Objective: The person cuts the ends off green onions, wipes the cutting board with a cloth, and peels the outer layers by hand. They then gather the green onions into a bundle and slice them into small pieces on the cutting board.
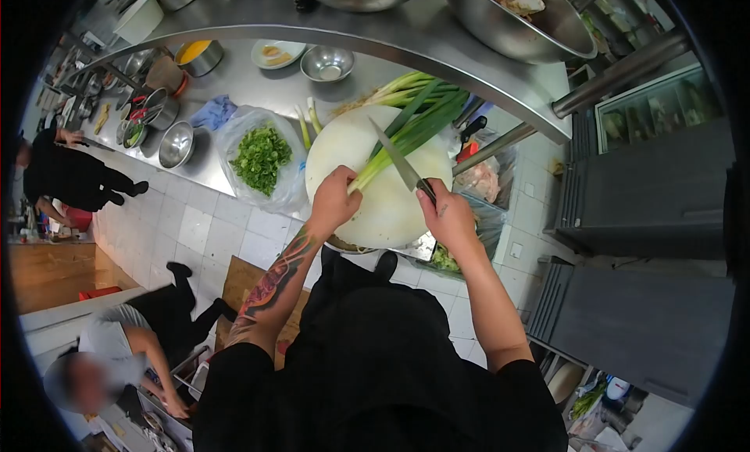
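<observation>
I log one knife [401, 163] and spring onions [431, 114], both in hand.
Left hand [336, 199]: fingers closed round the pale ends of the spring onions, which lie across the round white board [344, 139]; right hand [448, 216]: fingers clenched on the knife's dark handle, blade pointing away over the board (whether it touches the leaves, I cannot tell from here). Beside the board, on the steel surface [238, 77]: chopped greens [262, 159] in a plastic bag [294, 171].

Before you: 1 steel counter [241, 78], 1 steel shelf [258, 16] above it. Around you: pale tiled floor [195, 227]. To your right: 2 grey cabinet fronts [637, 194].
</observation>
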### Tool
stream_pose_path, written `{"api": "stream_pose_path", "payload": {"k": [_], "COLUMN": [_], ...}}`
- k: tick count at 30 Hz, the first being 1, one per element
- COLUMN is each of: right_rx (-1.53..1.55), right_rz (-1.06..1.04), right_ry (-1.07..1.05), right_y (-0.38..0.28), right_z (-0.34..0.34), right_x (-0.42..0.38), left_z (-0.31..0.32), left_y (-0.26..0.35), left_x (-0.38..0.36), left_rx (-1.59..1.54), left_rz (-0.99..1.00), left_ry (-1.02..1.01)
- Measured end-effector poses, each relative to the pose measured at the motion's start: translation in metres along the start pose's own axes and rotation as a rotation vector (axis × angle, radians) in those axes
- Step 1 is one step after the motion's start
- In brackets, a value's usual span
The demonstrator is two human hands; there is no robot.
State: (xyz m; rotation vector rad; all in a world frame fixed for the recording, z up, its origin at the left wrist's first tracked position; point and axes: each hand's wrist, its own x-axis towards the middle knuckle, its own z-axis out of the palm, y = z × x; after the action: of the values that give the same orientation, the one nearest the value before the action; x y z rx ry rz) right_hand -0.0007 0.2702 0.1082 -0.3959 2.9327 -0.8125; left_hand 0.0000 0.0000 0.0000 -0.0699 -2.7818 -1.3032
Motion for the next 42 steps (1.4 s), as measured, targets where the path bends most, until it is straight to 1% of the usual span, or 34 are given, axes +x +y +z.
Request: {"api": "stream_pose_path", "payload": {"k": [2, 3, 5, 6, 8, 10, 12, 13, 14, 16, 17, 19, 22, 26, 28, 32, 34, 35, 37, 38, 40, 42], "right_rx": [0.127, 0.116, 0.163, 0.156, 0.155, 0.144, 0.132, 0.135, 0.061, -0.062, -0.065, -0.138, -0.177, -0.22, -0.302, -0.35, -0.34, -0.342, -0.241, -0.243, -0.269, -0.248], "right_rz": [0.088, 0.094, 0.138, 0.125, 0.12, 0.099, 0.003, 0.003, -0.023, -0.042, -0.043, -0.079, -0.113, -0.118, -0.133, -0.177, -0.067, -0.074, 0.009, 0.006, -0.086, -0.083], "right_ry": [0.035, 0.024, 0.137, 0.17, 0.155, 0.162, 0.092, 0.095, 0.044, -0.044, -0.042, -0.115, -0.173, -0.211, -0.257, -0.298, -0.415, -0.416, -0.358, -0.356, -0.353, -0.303], "right_y": [0.005, 0.009, 0.024, 0.031, 0.035, 0.033, 0.025, 0.021, 0.017, 0.007, 0.001, -0.006, -0.004, -0.014, -0.02, -0.026, -0.031, -0.03, -0.023, -0.019, -0.017, -0.013], "right_z": [-0.005, -0.01, -0.012, -0.013, -0.007, -0.009, -0.009, -0.007, -0.006, -0.008, -0.012, -0.017, -0.012, -0.019, -0.021, -0.022, -0.014, -0.002, 0.021, 0.024, 0.024, 0.011], "right_x": [0.0, -0.001, -0.003, -0.002, -0.013, -0.012, -0.011, -0.009, -0.008, -0.005, -0.002, 0.002, 0.01, 0.019, 0.026, 0.055, 0.076, 0.08, 0.086, 0.092, 0.095, 0.086], "left_z": [0.0, 0.001, 0.002, 0.005, 0.002, 0.0, 0.001, 0.003, 0.003, 0.01, 0.014, 0.014, 0.019, 0.021, 0.023, 0.025, 0.025, 0.023, 0.023, 0.024, 0.025, 0.021], "left_y": [-0.001, 0.0, 0.001, 0.003, 0.006, 0.016, 0.026, 0.03, 0.032, 0.026, 0.023, 0.019, 0.012, 0.017, 0.019, 0.018, 0.019, 0.019, 0.019, 0.019, 0.018, 0.016], "left_x": [-0.003, -0.006, -0.006, -0.005, -0.015, -0.011, -0.003, 0.002, 0.005, 0.013, 0.017, 0.021, 0.021, 0.019, 0.018, 0.02, 0.02, 0.02, 0.02, 0.019, 0.014, 0.015], "left_rx": [-0.114, -0.127, -0.137, -0.143, 0.086, 0.117, 0.15, 0.151, 0.149, 0.142, 0.132, 0.132, 0.124, 0.081, 0.081, 0.096, 0.108, 0.122, 0.144, 0.166, 0.191, 0.213], "left_rz": [-0.018, -0.028, -0.012, -0.008, 0.101, 0.104, 0.104, 0.138, 0.171, 0.17, 0.167, 0.168, 0.165, 0.153, 0.143, 0.138, 0.127, 0.128, 0.137, 0.14, 0.142, 0.154], "left_ry": [0.038, 0.034, -0.021, -0.017, -0.014, -0.005, 0.001, 0.037, 0.073, 0.045, 0.019, 0.015, 0.018, 0.05, 0.063, 0.075, 0.082, 0.086, 0.071, 0.054, 0.063, 0.076]}}
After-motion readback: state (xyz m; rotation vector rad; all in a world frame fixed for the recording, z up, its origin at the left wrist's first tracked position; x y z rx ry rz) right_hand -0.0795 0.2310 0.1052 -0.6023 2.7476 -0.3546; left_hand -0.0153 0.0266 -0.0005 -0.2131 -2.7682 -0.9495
